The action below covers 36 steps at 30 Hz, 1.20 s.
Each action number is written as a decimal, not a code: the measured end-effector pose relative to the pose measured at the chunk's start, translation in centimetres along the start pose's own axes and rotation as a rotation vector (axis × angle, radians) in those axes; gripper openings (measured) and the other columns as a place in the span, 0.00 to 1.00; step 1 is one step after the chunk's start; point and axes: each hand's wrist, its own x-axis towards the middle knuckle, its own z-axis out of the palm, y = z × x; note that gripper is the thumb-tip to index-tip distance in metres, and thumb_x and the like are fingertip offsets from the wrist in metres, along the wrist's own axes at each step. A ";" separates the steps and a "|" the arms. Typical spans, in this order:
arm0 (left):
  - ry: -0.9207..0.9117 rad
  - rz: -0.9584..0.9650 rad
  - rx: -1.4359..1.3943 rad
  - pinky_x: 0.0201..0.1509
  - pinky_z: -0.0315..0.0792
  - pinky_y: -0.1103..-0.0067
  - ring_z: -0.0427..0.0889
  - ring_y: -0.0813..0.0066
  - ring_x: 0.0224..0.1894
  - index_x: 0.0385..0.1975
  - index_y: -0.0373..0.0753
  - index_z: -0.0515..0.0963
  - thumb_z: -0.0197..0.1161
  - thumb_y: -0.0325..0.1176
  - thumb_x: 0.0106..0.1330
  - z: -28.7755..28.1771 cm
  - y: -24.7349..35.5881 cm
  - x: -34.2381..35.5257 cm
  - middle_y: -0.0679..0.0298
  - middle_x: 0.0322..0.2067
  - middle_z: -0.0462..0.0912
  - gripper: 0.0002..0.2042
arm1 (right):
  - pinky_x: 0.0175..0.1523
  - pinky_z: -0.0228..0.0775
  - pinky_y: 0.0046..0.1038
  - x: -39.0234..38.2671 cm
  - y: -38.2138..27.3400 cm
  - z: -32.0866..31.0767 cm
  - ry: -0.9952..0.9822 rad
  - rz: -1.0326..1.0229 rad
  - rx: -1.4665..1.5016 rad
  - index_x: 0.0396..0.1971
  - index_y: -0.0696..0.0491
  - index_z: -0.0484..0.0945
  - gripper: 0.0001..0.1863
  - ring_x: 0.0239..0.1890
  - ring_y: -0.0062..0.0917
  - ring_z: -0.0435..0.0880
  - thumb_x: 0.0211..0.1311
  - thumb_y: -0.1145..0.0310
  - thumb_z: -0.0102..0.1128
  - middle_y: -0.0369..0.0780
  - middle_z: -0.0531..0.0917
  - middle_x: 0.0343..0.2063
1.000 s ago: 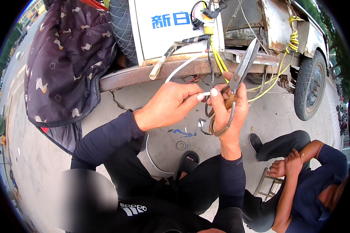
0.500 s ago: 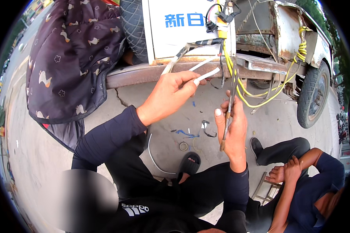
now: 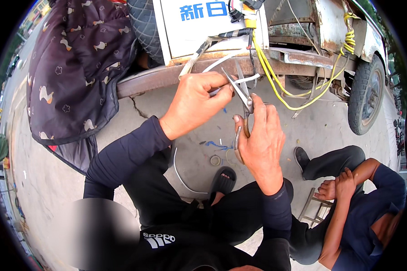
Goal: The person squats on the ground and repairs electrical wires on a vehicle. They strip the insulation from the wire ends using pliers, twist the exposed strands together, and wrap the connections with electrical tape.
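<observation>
My left hand pinches a white cable, its free end sticking out to the right past the fingertips. Scissors are in my right hand, fingers and thumb at the handles. Their blades stand apart and point away from me, with the cable's end lying across them. Whether the edges touch the cable I cannot tell. Another white length runs behind my left fingers toward the taped wire bundle on the vehicle.
Yellow cables loop down from the rusty frame rail of a white vehicle. A patterned quilted cover hangs at left. A person sits at right with arms crossed. Tape roll and blue scraps lie on the ground.
My right hand has moved up and left, and the scissors have turned, opened and come around the white cable. My left hand still pinches the cable. The view has shifted slightly.
</observation>
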 end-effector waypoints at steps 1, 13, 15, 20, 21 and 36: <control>0.005 0.030 0.060 0.26 0.68 0.81 0.74 0.86 0.23 0.40 0.30 0.83 0.60 0.25 0.64 -0.1 0.1 0.0 0.67 0.22 0.79 0.09 | 0.38 0.72 0.41 0.0 -0.2 -0.1 -0.014 0.013 0.005 0.58 0.58 0.69 0.30 0.39 0.44 0.78 0.56 0.67 0.69 0.46 0.73 0.37; 0.223 0.598 0.556 0.23 0.71 0.76 0.78 0.67 0.20 0.38 0.37 0.85 0.68 0.21 0.52 1.2 0.1 0.6 0.63 0.22 0.79 0.12 | 0.39 0.70 0.48 -0.1 -1.1 -0.6 -0.115 0.148 0.236 0.54 0.60 0.67 0.23 0.36 0.52 0.79 0.63 0.67 0.62 0.53 0.76 0.35; 0.220 0.663 0.610 0.22 0.71 0.76 0.78 0.69 0.20 0.38 0.37 0.85 0.68 0.21 0.51 1.2 0.4 0.7 0.63 0.23 0.79 0.13 | 0.38 0.69 0.48 -0.2 -1.0 -0.6 -0.121 0.154 0.258 0.53 0.60 0.67 0.22 0.36 0.52 0.79 0.63 0.68 0.61 0.53 0.76 0.35; 0.177 0.648 0.560 0.22 0.70 0.75 0.77 0.65 0.19 0.33 0.35 0.83 0.66 0.21 0.53 0.7 1.7 0.7 0.61 0.22 0.77 0.07 | 0.36 0.69 0.49 -0.4 -0.5 -0.7 -0.099 0.133 0.303 0.50 0.59 0.67 0.21 0.35 0.52 0.79 0.57 0.72 0.61 0.52 0.76 0.35; 0.147 0.624 0.544 0.22 0.69 0.74 0.77 0.64 0.19 0.32 0.35 0.82 0.65 0.21 0.54 0.5 2.0 0.7 0.60 0.22 0.77 0.06 | 0.35 0.69 0.49 -0.3 -0.3 -0.5 -0.074 0.106 0.281 0.49 0.59 0.67 0.22 0.35 0.52 0.79 0.55 0.73 0.62 0.51 0.76 0.35; -0.200 -0.141 -0.274 0.26 0.64 0.84 0.72 0.87 0.24 0.32 0.33 0.80 0.58 0.34 0.69 -0.8 1.0 2.0 0.76 0.19 0.73 0.10 | 0.30 0.70 0.42 2.2 3.8 3.1 0.144 -0.176 0.219 0.46 0.56 0.72 0.22 0.30 0.46 0.79 0.47 0.77 0.61 0.45 0.76 0.30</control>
